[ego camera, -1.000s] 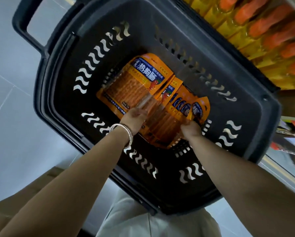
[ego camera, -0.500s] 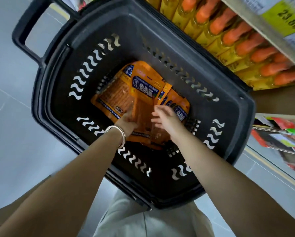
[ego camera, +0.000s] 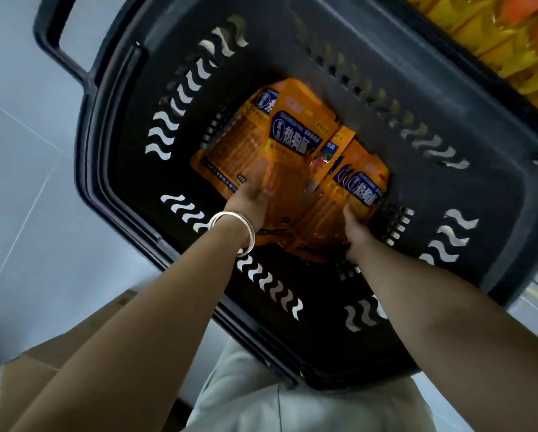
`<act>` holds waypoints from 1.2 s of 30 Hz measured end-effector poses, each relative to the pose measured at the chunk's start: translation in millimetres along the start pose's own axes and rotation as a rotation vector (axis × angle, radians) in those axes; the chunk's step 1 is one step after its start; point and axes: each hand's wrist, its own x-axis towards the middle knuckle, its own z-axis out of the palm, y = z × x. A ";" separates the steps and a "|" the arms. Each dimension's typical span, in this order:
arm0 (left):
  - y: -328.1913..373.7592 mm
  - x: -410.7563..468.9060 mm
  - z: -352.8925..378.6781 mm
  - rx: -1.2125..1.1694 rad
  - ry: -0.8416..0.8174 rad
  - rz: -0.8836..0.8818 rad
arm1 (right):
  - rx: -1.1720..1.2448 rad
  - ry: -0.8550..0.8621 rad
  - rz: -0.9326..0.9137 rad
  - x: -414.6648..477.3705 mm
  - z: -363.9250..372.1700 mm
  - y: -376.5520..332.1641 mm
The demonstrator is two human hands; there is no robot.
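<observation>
View from the head camera, looking down into a black plastic basket with wave-shaped slots in its walls. A fanned stack of orange packets with blue labels lies on the basket floor, near its middle. How many packets there are cannot be counted, since they overlap and the lower ones show only as edges.

The left hand, with a silver bracelet at the wrist, rests on the near left part of the stack. Its fingers are smeared by motion blur, so it cannot be told whether they lie flat or grip. The right hand touches the near right edge of the stack. Only its thumb side and the back of the hand show, and the remaining fingers are hidden by the hand and the packets, so its grip cannot be told either.

The basket handle is cut off at the upper left. Yellow bottles with orange caps, blurred and cropped, fill the upper right corner. A cardboard box sits at lower left, partly behind the left forearm. The printing on the packets is legible only on two labels.
</observation>
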 end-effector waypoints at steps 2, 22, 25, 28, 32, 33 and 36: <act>-4.5 0.2 4.7 -0.087 0.010 0.011 | 0.025 -0.014 -0.074 -2.2 2.1 -0.8; 27.9 -102.2 -65.3 -0.445 0.282 0.193 | -0.208 0.146 -0.983 -187.0 -39.4 2.2; 33.9 -142.5 -79.7 -0.456 0.239 0.316 | -0.215 0.194 -1.072 -232.1 -70.2 28.9; 38.6 -183.1 -84.9 -0.422 0.236 0.453 | -0.168 0.302 -1.197 -269.2 -105.9 54.7; 52.3 -229.8 -71.2 -0.456 0.155 0.647 | 0.079 0.348 -1.348 -307.5 -158.6 88.9; 56.6 -242.4 -65.6 -0.467 0.122 0.692 | 0.136 0.369 -1.355 -314.3 -173.2 97.1; 73.7 -284.5 -44.6 -0.498 0.055 0.784 | 0.293 0.399 -1.375 -328.4 -224.4 119.1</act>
